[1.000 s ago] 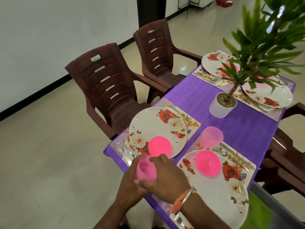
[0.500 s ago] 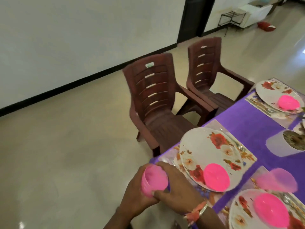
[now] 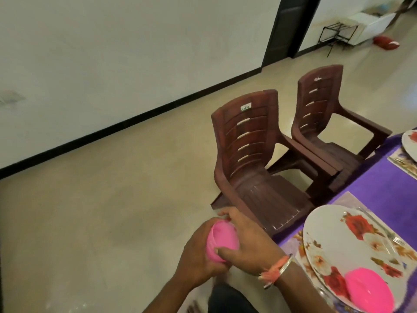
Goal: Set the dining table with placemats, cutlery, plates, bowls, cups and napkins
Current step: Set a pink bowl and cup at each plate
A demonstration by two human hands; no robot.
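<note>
Since a second ago the pink cup has left the edge of the worktop and is now held over the floor, to the left of the flowered plate and its pink bowl. The left hand has its grip wrapped round the cup's body and the right hand grasps the rim, so I judge that this place has no cup yet. The nearer chair carries a small label which reads "DELUX".
</note>
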